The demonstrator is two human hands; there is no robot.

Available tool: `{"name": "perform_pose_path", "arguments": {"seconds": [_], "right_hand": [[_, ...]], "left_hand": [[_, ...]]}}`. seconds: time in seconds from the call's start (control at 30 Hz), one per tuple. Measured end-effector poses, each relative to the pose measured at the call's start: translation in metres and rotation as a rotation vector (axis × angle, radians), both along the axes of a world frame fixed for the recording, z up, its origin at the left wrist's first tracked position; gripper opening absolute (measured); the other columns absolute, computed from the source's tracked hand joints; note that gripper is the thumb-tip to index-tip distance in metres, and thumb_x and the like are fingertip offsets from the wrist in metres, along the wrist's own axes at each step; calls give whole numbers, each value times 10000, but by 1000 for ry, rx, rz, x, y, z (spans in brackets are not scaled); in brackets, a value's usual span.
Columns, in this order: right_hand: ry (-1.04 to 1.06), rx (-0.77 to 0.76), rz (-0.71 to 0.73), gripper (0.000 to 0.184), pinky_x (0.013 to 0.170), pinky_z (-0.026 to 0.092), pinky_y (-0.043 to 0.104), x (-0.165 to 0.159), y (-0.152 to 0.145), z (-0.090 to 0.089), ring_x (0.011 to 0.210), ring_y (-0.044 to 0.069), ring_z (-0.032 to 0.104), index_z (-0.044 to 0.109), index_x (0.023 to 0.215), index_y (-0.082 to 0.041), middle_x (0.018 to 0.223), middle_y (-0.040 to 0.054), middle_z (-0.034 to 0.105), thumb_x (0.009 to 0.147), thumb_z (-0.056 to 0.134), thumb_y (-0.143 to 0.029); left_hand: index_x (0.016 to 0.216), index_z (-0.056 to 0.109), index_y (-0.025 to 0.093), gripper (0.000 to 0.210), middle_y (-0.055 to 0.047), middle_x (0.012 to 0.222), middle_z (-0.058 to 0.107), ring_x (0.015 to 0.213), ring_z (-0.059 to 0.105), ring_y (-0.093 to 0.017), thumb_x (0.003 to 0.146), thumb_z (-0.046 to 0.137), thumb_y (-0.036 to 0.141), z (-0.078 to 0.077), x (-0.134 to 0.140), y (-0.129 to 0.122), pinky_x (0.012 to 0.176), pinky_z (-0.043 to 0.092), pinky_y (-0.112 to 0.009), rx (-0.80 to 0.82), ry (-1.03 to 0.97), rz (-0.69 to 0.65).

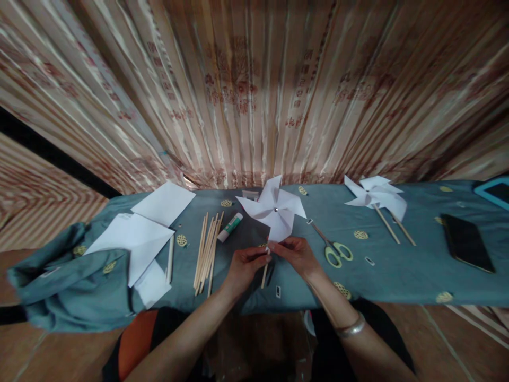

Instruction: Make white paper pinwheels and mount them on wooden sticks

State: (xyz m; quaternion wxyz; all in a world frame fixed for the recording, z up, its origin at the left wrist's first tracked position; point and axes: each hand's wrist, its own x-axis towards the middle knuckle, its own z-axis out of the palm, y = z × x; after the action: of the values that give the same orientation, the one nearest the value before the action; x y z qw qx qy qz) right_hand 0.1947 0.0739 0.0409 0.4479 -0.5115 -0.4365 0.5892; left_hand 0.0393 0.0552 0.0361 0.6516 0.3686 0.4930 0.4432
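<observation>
A white paper pinwheel (275,210) with a small dark pin at its centre stands in front of me. Its wooden stick (264,277) comes out below my fingers. My left hand (246,268) pinches at the stick just under the blades, where a small white bit shows between the fingertips. From the other side, my right hand (296,257) closes thumb and fingers on the same spot, touching the lower blade. Exactly what each fingertip presses is partly hidden. Green-handled scissors (334,250) lie right of my right hand, and a glue stick (230,227) lies beyond my left hand.
Several wooden sticks (207,249) lie left of my left hand. White paper sheets (149,239) spread over the left end of the cloth-covered table (382,276). Finished-looking pinwheels (374,193) rest at right, near a dark phone (467,241) and a blue-edged device (495,191). A curtain (254,95) hangs behind.
</observation>
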Motion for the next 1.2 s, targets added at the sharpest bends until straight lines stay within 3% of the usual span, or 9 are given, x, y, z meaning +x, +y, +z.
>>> {"name": "perform_pose_path", "arguments": {"seconds": [0.1, 0.27, 0.5, 0.77, 1.07, 1.2], "right_hand": [[-148, 95, 6, 309, 655, 495, 315, 1, -3, 3, 660, 197, 660, 748, 675, -192, 687, 39, 746, 641, 772, -498], [-290, 230, 27, 224, 722, 487, 302, -2, -9, 10, 739, 194, 659, 719, 682, -198, 726, 27, 727, 725, 725, -418], [-160, 167, 0, 244, 762, 500, 329, -6, -13, 8, 776, 210, 671, 742, 744, -187, 777, 43, 748, 714, 729, -429], [-33, 113, -82, 257, 689, 494, 301, -12, -20, 8, 662, 170, 620, 721, 659, -187, 668, 14, 713, 632, 783, -435], [-92, 123, -132, 257, 671, 470, 298, -12, -25, 7, 635, 166, 591, 693, 589, -201, 635, 11, 683, 622, 780, -440], [-153, 148, -164, 219, 703, 459, 306, -8, -26, 4, 652, 167, 594, 705, 598, -206, 653, 10, 686, 633, 755, -416]], "left_hand": [[845, 798, 172, 322, -80, 878, 781, 841, 701, -227, 572, 852, 332, 4, -1, 0, 885, 511, -361, 12, -9, -13], [833, 800, 162, 316, -82, 837, 780, 865, 702, -249, 584, 836, 354, 10, -1, 2, 913, 497, -372, 55, -11, 7], [869, 799, 165, 344, -78, 878, 782, 881, 705, -258, 566, 832, 325, 15, 3, 2, 930, 497, -389, 78, -33, 12], [808, 799, 175, 341, -54, 793, 775, 851, 702, -261, 534, 841, 373, 17, 6, -2, 907, 511, -394, 110, -40, -16], [896, 793, 167, 335, -53, 832, 770, 811, 683, -227, 587, 797, 296, 7, 3, -3, 830, 517, -345, 143, -34, -74], [993, 771, 149, 433, -43, 774, 747, 729, 659, -192, 575, 792, 259, 3, 3, -5, 768, 511, -314, 131, -17, -88]]}}
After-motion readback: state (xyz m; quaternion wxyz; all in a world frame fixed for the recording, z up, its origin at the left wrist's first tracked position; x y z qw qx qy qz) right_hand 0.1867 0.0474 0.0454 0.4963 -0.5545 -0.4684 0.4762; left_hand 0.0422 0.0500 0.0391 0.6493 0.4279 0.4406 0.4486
